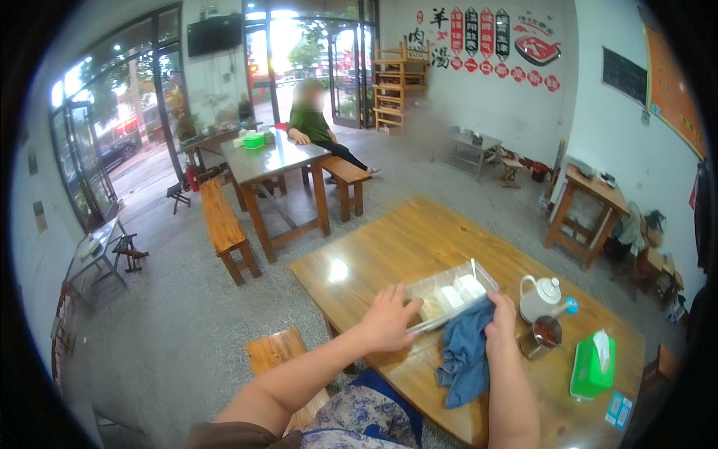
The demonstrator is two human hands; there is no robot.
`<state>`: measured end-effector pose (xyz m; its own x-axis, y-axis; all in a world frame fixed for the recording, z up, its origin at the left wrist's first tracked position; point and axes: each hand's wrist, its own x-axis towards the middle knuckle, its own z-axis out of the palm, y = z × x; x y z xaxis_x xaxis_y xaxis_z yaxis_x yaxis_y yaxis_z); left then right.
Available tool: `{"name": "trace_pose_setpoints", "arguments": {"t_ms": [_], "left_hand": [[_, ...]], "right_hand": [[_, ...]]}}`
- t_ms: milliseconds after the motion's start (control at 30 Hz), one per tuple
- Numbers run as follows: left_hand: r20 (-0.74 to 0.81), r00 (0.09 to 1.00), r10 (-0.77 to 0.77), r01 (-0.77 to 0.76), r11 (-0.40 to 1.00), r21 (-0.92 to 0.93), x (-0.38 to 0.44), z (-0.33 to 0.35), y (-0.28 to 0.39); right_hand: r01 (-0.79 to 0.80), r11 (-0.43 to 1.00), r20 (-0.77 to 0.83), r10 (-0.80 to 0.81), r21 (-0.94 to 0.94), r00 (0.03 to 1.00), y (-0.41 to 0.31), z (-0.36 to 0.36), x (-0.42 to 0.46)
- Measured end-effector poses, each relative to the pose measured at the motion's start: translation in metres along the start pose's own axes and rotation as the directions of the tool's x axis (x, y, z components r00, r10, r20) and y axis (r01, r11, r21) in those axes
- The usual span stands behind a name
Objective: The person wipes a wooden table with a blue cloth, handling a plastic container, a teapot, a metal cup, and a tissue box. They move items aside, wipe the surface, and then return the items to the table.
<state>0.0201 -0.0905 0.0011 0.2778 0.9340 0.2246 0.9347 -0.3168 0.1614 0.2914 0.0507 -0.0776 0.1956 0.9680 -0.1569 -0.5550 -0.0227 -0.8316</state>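
A clear plastic box (418, 326) sits over the wooden table (359, 269) before me, slightly askew to the table's edges. Inside it are white blocks or small containers (468, 286), a beige part at the left, and a thin white handle sticking up. My left hand (387, 317) holds the box's left end, fingers over the far side and thumb at the rim. At the right end, my right hand (502, 317) grips the box corner together with a crumpled blue cloth (466, 356), which hangs down onto the table. Whether the box's underside touches the tabletop cannot be seen.
Right of the box stand a white teapot (541, 300), a metal cup with red contents (543, 335) and a green tissue box (593, 365). A wooden bench (277, 351) is at my left. Beyond, a person (311, 118) sits at another table (275, 154).
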Motion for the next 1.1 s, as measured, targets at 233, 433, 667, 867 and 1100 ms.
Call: {"name": "trace_pose_setpoints", "arguments": {"t_ms": [233,433,667,867,1100], "left_hand": [[0.012,1.000,-0.006,0.007,0.999,-0.039,-0.005,-0.005,-0.007],[-0.011,1.000,0.025,-0.025,0.998,-0.055,-0.001,-0.003,-0.006],[-0.059,0.998,0.017,-0.018,1.000,-0.024,-0.006,0.003,-0.008],[-0.014,1.000,0.011,-0.011,1.000,-0.021,-0.005,-0.005,-0.003],[-0.023,1.000,0.015,-0.016,0.999,-0.028,-0.005,-0.001,-0.005]], "right_hand": [[-0.009,0.995,-0.069,0.002,-0.102,0.998,0.002,0.016,0.003],[-0.023,0.999,-0.020,0.022,-0.048,1.000,-0.011,0.020,-0.005],[0.040,0.996,-0.035,-0.043,-0.076,0.998,-0.006,0.019,-0.006],[0.076,0.995,-0.093,-0.081,-0.060,0.992,0.001,0.021,-0.006],[0.061,0.998,-0.111,-0.063,-0.018,0.992,0.000,0.029,-0.016]]}}
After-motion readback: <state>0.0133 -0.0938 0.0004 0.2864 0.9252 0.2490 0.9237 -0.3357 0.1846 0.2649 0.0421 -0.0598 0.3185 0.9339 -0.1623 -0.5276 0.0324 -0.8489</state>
